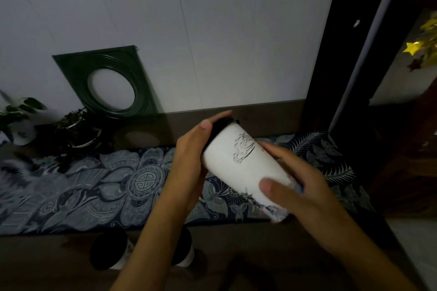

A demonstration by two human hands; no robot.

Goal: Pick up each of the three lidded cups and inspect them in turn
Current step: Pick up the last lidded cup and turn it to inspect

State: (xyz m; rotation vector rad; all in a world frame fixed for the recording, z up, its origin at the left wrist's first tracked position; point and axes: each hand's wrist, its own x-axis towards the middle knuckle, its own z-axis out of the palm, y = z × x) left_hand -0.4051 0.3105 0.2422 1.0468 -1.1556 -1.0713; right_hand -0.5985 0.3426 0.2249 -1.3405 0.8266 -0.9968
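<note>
- Above the patterned blue cloth, a white cup with a black lid is held off the counter in both hands, tilted steeply, lid end pointing up and away, base toward the camera.
- Left hand: fingers curled round the lid end, thumb along the lid rim; gripping the cup.
- Right hand: fingers wrapped round the base end, thumb pressed flat on the near side of the cup wall; gripping the cup.
- Grey printed emblem faces up on the cup wall; grey print also near the base, detail blurred.
- Two more black-lidded cups stand upright on the counter at the near edge: left standing cup and second standing cup, the second partly hidden by the left forearm.
- Far left: potted plants. A green frame with a round opening leans on the wall.
</note>
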